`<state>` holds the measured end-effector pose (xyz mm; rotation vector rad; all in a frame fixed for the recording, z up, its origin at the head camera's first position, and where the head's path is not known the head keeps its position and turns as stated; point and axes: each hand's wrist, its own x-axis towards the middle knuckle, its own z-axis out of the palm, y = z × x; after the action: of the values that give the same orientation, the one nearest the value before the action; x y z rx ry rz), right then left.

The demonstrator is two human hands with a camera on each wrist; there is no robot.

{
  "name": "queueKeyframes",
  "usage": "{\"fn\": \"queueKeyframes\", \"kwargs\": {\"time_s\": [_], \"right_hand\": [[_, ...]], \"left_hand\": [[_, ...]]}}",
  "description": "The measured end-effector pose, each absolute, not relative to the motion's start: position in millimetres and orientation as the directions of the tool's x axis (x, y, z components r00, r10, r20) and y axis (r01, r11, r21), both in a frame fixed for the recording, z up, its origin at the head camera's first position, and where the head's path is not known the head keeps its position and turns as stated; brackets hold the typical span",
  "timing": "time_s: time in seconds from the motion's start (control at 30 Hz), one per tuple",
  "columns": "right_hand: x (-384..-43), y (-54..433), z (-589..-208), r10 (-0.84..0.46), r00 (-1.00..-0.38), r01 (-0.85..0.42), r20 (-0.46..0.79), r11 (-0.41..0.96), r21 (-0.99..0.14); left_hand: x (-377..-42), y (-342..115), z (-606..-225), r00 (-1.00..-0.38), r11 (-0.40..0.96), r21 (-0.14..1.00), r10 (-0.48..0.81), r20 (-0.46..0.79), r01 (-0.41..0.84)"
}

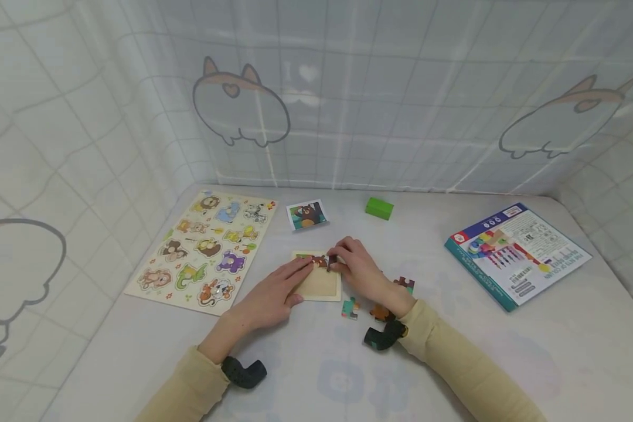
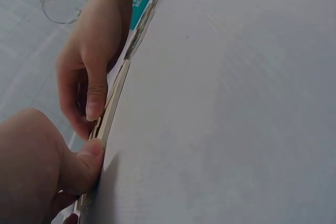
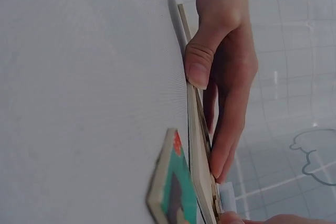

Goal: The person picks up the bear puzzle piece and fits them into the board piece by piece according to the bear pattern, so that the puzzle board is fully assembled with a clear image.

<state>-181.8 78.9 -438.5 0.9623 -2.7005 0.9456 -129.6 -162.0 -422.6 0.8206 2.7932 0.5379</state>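
A small wooden puzzle tray (image 1: 316, 287) lies on the table with puzzle pieces showing a brown bear (image 1: 319, 261) along its far side. My left hand (image 1: 274, 291) rests on the tray's left part, fingers stretched over the top. In the right wrist view, the left thumb (image 3: 198, 74) sits against the tray's near edge. My right hand (image 1: 361, 269) pinches a dark puzzle piece (image 1: 332, 261) at the tray's far right corner; its fingers partly hide the piece. Loose puzzle pieces (image 1: 350, 308) lie to the tray's right, some partly covered by the right wrist.
At the left lies a large animal peg board (image 1: 190, 299). Behind the tray are a bear picture card (image 1: 307, 215) and a green block (image 1: 379, 208). A flat craft box (image 1: 517, 255) lies at the right. Patterned curtains (image 1: 348, 117) enclose the table's far side.
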Motion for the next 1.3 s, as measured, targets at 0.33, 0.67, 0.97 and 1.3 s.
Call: {"fn": "queueKeyframes", "kwargs": {"time_s": [0.33,0.67,0.97,1.3], "right_hand": [[-181.9,76.1,-440.1,-0.537,-0.781,-0.62,0.319,0.603,-0.503],[-182.4,77.2,-441.4,-0.526,-0.778,-0.627,0.345,0.613,-0.48],[-183.1,77.0,-440.7,-0.515,-0.804,-0.59,0.296,0.633,-0.501],[-181.3,80.1,-437.4,-0.5,-0.82,-0.567,0.28,0.641,-0.517]], "left_hand": [[-140.2,-150.3,-413.2,-0.85,0.823,0.353,0.512,-0.124,0.444],[-141.4,-150.6,-414.1,-0.818,0.791,0.309,0.571,-0.064,0.528],[-141.8,-149.5,-417.1,-0.819,0.799,0.279,0.57,-0.065,0.533],[-141.6,-144.0,-418.3,-0.779,0.757,0.328,0.62,-0.092,0.565]]}}
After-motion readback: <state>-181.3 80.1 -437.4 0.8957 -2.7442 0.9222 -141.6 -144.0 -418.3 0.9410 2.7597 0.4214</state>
